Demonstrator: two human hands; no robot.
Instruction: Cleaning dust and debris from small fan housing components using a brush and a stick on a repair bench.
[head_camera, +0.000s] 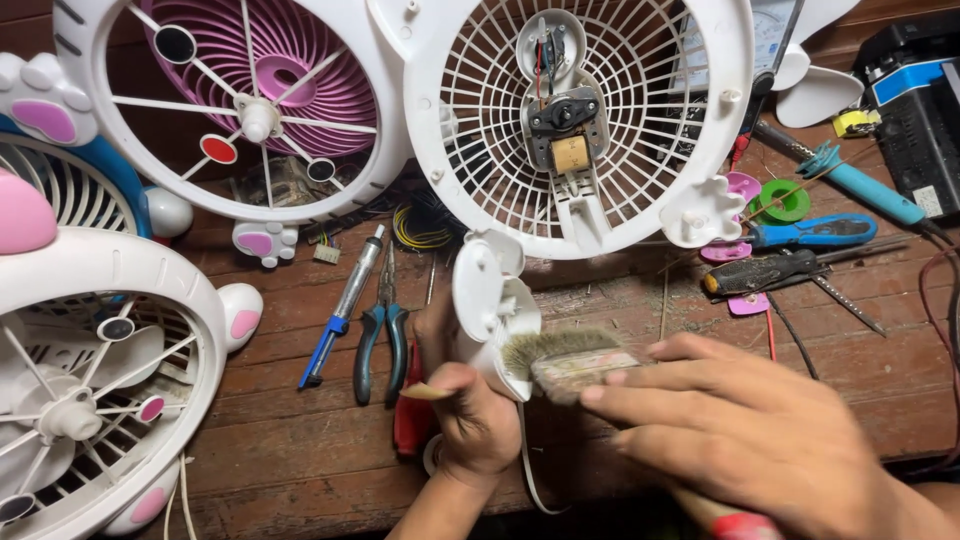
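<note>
Brush (560, 352) gripped in the right hand (740, 430) touches the white fan base (490, 300), clasped by the left hand (475, 425), above the worn wooden table (300, 440) at lower centre.

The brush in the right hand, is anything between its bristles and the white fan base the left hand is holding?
Nothing visible. The brush, held in the right hand, has its bristles right against the white fan base, which the left hand grips from below. The pliers lie off to the side on the wooden table.
</note>
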